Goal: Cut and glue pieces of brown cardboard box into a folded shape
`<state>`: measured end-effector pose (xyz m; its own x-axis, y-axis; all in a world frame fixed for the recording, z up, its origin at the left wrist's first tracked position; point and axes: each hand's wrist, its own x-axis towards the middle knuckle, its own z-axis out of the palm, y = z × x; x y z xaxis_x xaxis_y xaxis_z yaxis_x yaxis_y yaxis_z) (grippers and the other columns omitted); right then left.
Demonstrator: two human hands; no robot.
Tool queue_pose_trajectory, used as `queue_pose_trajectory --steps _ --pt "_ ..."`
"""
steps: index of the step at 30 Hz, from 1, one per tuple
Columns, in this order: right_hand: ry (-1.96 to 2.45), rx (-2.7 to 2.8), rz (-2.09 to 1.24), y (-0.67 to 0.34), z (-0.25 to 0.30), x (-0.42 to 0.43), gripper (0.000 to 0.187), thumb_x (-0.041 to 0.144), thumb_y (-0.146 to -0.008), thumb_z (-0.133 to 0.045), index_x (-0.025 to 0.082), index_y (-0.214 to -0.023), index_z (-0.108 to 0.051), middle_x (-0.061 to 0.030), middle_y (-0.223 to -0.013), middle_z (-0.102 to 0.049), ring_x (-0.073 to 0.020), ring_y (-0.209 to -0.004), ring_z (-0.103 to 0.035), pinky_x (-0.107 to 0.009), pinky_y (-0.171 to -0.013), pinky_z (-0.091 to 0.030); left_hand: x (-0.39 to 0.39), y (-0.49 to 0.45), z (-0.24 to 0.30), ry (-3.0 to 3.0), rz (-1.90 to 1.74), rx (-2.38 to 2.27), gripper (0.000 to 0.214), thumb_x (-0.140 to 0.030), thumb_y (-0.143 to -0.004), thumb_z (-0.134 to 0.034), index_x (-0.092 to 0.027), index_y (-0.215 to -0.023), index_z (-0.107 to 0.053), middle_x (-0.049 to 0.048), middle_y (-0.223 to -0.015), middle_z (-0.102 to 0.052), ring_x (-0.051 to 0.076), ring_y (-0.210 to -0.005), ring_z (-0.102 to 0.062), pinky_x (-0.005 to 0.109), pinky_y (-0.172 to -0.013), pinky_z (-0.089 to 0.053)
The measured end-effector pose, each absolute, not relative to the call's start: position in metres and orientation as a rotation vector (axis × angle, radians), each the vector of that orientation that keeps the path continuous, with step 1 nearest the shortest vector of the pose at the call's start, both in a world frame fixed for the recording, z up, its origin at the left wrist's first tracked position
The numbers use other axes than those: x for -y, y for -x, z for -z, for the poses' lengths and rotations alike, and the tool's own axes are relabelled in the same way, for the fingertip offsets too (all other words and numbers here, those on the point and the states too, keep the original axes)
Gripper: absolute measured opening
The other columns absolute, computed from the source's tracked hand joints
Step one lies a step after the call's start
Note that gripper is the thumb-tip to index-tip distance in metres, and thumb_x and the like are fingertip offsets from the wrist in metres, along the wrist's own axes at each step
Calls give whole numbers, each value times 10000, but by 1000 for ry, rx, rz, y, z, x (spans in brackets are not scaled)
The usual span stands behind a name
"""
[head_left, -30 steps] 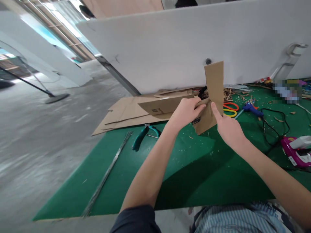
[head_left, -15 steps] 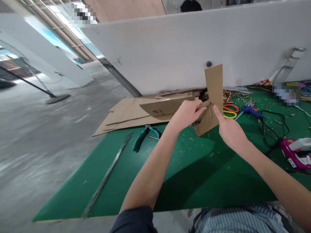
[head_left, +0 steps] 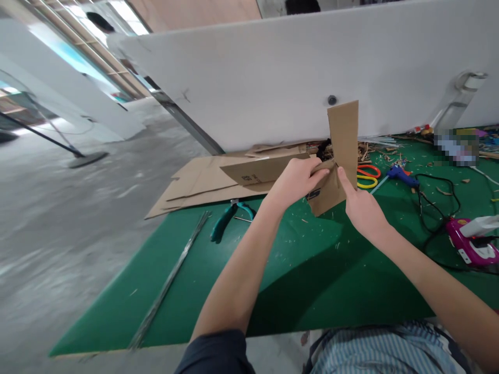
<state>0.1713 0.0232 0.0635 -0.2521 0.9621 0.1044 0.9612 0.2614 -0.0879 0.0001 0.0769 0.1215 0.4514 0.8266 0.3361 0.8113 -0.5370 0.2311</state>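
Observation:
A creased, folded piece of brown cardboard [head_left: 343, 135] with dark print is held up above the table, one flap standing upright and another stretching left. My left hand [head_left: 298, 179] is closed around its folded middle, thumb along the near side. From the right, my right hand [head_left: 364, 208] presses an outstretched index finger against the cardboard near the crease; its other fingers are curled and partly hidden. Just behind that hand lie scissors [head_left: 368, 182] with orange and yellow handles. Teal-handled pliers [head_left: 224, 223] rest on the table left of my left forearm.
Flat cardboard sheets [head_left: 195, 182] lie at the table's back left. A bundle of thin wires [head_left: 171, 280] runs along the left side of the green table [head_left: 312, 291]. To the right are a blue glue gun [head_left: 403, 176], its cord and a magenta power strip [head_left: 471, 244]. A white partition [head_left: 249, 83] stands behind.
My right index finger has shifted slightly left and down on the cardboard. My left hand keeps its hold. The whole view has moved a little.

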Motion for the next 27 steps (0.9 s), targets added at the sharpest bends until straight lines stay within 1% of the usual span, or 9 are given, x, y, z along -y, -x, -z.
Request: queue_pose_trajectory --steps 6,10,15,18,22,27 --pt "1860 2392 1 -177 -41 -19 778 49 -846 -262 188 -1529 82 -78 -812 -617 -142 -611 -551 -230 -563 -439 -80 0 -122 -2629 -646 -1497 309 -333 -893 -462 -198 -631 -369 -17 -553 -441 125 -531 -408 288 -531 -262" --pt "1866 2419 70 -176 -36 -17 801 43 -839 -260 197 -1517 137 -72 -826 -617 -142 -608 -556 -230 -558 -445 -81 1 -122 -2616 -652 -1481 326 -336 -895 -459 -201 -626 -334 -28 -529 -402 118 -502 -382 289 -515 -247" --pt "1862 2459 138 -177 -43 -19 814 47 -841 -263 181 -1491 207 -74 -820 -614 -151 -607 -563 -250 -569 -466 -83 2 -123 -2621 -632 -1474 321 -316 -891 -461 -201 -626 -321 -28 -534 -399 117 -506 -384 291 -518 -240" --pt "1832 2494 150 -180 -51 -23 808 48 -844 -262 200 -1502 182 -80 -842 -617 -159 -638 -578 -264 -594 -479 -82 1 -124 -2620 -627 -1473 321 -310 -888 -461 -200 -623 -318 -26 -538 -404 117 -514 -387 289 -526 -246" --pt "1811 2507 193 -182 -63 -31 802 46 -837 -270 213 -1522 114 -90 -842 -615 -167 -649 -582 -262 -580 -474 -79 0 -126 -2634 -597 -1473 329 -336 -892 -466 -197 -626 -329 -22 -551 -418 120 -531 -397 287 -538 -254" --pt "1826 2513 204 -180 -62 -33 838 31 -828 -284 217 -1500 181 -95 -865 -616 -155 -633 -571 -260 -579 -476 -78 -1 -125 -2624 -614 -1492 326 -338 -889 -468 -198 -626 -337 -20 -558 -433 119 -533 -401 287 -535 -259"
